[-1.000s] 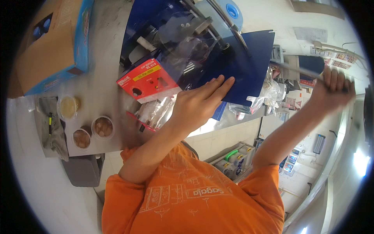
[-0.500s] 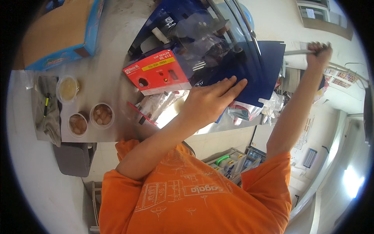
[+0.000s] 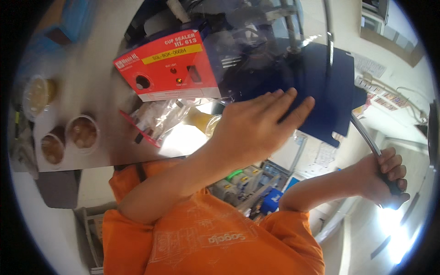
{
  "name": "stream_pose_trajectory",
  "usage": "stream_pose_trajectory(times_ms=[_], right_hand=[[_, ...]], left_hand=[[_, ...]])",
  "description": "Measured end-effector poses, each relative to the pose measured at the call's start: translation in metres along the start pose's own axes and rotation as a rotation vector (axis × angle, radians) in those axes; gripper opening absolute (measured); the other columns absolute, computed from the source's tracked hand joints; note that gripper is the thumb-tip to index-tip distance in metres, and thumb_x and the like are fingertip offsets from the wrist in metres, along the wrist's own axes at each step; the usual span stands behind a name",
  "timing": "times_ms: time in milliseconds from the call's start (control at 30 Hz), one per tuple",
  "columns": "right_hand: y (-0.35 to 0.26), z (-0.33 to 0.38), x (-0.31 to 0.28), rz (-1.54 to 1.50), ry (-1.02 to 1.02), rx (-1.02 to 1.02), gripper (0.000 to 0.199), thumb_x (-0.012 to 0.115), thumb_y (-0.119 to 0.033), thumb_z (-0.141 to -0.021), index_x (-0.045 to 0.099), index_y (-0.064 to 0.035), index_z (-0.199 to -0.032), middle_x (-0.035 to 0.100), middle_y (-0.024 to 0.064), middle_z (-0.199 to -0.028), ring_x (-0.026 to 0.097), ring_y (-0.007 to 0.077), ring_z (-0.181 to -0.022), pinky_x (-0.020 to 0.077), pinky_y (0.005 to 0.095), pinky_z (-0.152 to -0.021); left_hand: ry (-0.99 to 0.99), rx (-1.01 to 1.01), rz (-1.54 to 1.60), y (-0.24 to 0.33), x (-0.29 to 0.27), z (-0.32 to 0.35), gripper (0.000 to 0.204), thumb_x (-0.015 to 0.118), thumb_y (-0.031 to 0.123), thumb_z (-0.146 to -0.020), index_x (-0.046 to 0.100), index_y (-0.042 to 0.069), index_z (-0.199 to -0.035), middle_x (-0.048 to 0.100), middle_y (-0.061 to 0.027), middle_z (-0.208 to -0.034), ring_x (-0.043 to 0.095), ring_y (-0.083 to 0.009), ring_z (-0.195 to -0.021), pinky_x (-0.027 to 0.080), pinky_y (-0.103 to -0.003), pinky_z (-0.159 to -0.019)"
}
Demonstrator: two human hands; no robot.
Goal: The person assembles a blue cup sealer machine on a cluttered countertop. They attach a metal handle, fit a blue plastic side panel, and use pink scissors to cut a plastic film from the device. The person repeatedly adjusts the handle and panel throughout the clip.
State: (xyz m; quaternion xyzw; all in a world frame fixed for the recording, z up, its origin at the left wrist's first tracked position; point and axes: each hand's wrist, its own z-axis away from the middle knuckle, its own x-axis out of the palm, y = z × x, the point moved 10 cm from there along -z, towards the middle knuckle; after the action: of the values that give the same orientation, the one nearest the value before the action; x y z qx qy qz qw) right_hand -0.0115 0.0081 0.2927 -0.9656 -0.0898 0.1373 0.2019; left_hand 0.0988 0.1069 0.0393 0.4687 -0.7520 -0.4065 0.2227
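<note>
Metal table point(image 3: 106, 94), blue machine point(image 3: 327, 87) under left hand point(image 3: 261, 121)

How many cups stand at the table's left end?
3: a pale cup farther back, and two brownish ones nearer the front, the left cup and the right cup. Others elsewhere may be hidden.

A white heading point(image 3: 180, 40) is running along the upper right of the red control panel point(image 3: 208, 80), and a white maker's mark point(image 3: 128, 61) is sitting at its left. A yellow label point(image 3: 172, 54) is bearing a dark line of letters and digits. Tiny captions are standing by the indicator lights point(image 3: 179, 80) and the switch point(image 3: 194, 73); a white strip point(image 3: 183, 93) is carrying print along the bottom. White lettering is showing on the orange shirt point(image 3: 220, 261) and a blue box point(image 3: 272, 200). A wall sheet point(image 3: 369, 65) seems to be holding print, too small to make out.
</note>
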Motion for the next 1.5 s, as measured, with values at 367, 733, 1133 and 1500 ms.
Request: stream_pose_trajectory(times_ms=[367,733,1133,1500], right_hand=[[0.247,-0.145,-0.043,0.134,-0.246,0.67,0.029,0.055,-0.031,-0.093,0.053,-0.0088,-0.074,0.056,0.0057,-0.073,0.053,0.0177,-0.065,0.0459,0.0319,-0.064],[0.205,-0.037,0.01,0.105,-0.211,0.666,0.033,0.057,-0.038,-0.093,0.054,-0.0127,-0.072,0.056,0.0013,-0.065,0.054,0.0149,-0.059,0.0467,0.0297,-0.057],[-0.03,0.007,0.043,-0.142,-0.6,-0.183,0.034,0.051,-0.034,-0.095,0.057,-0.0093,-0.073,0.058,0.0065,-0.068,0.056,0.0173,-0.066,0.046,0.0328,-0.061],[-0.012,-0.014,0.044,-0.02,-0.516,-0.197,0.033,0.048,-0.033,-0.096,0.061,-0.0069,-0.08,0.061,0.0104,-0.076,0.059,0.0197,-0.074,0.0471,0.0346,-0.066]], left_hand=[[0.314,-0.134,0.132,-0.003,0.005,0.023,0.026,0.064,0.019,-0.082,0.07,0.003,-0.102,0.071,-0.0162,-0.097,0.07,-0.0261,-0.09,0.057,-0.036,-0.084],[0.34,-0.256,0.197,-0.017,0.009,0.047,0.025,0.065,0.017,-0.086,0.072,0.008,-0.108,0.07,-0.0091,-0.104,0.067,-0.0234,-0.096,0.055,-0.037,-0.088],[0.397,-0.286,0.17,-0.02,0.008,0.046,0.022,0.067,0.021,-0.089,0.074,0.014,-0.108,0.071,-0.0054,-0.105,0.068,-0.0189,-0.096,0.056,-0.033,-0.088],[0.415,-0.22,0.168,-0.021,0.008,0.051,0.025,0.068,0.015,-0.082,0.073,0.011,-0.107,0.071,-0.0087,-0.103,0.068,-0.0212,-0.095,0.057,-0.032,-0.082]])
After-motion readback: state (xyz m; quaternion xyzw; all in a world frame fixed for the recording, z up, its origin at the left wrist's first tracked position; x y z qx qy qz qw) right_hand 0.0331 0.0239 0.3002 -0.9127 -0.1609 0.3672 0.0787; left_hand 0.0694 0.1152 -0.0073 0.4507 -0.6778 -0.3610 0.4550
